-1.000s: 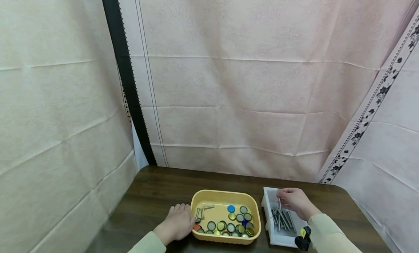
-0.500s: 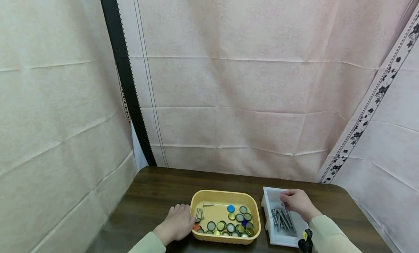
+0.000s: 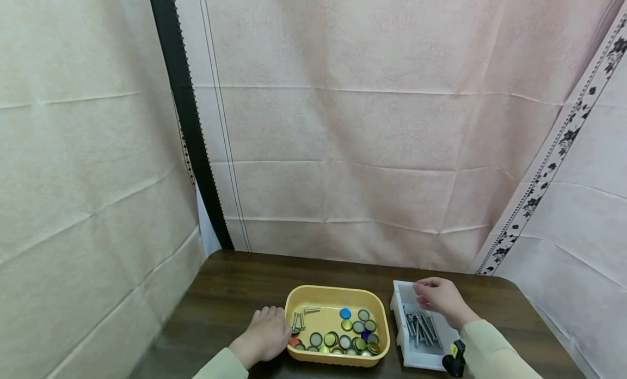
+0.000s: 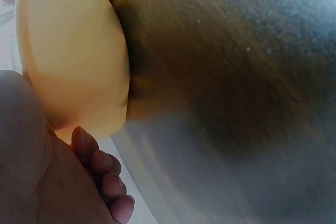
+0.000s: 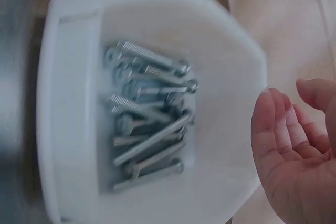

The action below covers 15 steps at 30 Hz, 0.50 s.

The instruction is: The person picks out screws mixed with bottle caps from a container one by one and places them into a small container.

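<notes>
My right hand (image 3: 441, 300) is over the far end of a white bin (image 3: 423, 360), holding nothing. In the right wrist view its thumb stands apart from the extended fingers (image 5: 283, 124). Several metal bolts (image 5: 152, 140) lie heaped on the bin's floor. On the left, a yellow tub (image 3: 338, 359) holds many bottle caps (image 3: 345, 342), mostly green-edged, plus a blue cap (image 3: 345, 313) and a few small bolts (image 3: 312, 311). My left hand (image 3: 266, 332) rests against the tub's left side, its fingers (image 4: 107, 163) loosely bent by the outer wall in the left wrist view.
Tub and bin stand side by side on a dark wooden table (image 3: 245, 281). Pale cloth curtains (image 3: 343, 150) hang behind and at both sides. A black wrist device (image 3: 454, 359) with a yellow mark is strapped at the right sleeve.
Earlier my right hand held a bolt upright over the white bin; now the bolt is out of its fingers, which have spread and shifted slightly left. The left hand stays put.
</notes>
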Tool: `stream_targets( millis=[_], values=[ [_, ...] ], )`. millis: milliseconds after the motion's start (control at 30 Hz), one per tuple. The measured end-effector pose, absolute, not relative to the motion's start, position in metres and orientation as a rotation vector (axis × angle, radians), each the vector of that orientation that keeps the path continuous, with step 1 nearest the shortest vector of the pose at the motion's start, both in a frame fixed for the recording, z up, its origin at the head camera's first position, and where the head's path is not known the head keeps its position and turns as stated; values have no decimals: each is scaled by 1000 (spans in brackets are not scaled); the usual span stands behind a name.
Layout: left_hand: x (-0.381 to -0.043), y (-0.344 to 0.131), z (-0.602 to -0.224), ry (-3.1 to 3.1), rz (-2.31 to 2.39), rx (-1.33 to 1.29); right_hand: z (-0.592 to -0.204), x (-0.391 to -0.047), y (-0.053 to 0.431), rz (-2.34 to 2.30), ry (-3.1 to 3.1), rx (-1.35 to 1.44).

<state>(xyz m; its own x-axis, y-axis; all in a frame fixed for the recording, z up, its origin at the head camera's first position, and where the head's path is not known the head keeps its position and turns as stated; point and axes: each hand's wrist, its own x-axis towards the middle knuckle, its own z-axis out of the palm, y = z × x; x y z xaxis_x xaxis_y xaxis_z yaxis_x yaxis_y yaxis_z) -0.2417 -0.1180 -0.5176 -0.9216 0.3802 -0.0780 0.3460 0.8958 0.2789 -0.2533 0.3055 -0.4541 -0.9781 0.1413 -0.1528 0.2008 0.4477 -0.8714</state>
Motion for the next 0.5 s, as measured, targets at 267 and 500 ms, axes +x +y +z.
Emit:
stream_targets(
  millis=[267, 500],
  values=[
    [-241, -120, -519, 2928, 408, 563, -442, -260, 265, -1840, 2462, 281],
    [-241, -119, -519, 2918, 442, 585, -449, -266, 210, -1938, 2261, 167]
  ],
)
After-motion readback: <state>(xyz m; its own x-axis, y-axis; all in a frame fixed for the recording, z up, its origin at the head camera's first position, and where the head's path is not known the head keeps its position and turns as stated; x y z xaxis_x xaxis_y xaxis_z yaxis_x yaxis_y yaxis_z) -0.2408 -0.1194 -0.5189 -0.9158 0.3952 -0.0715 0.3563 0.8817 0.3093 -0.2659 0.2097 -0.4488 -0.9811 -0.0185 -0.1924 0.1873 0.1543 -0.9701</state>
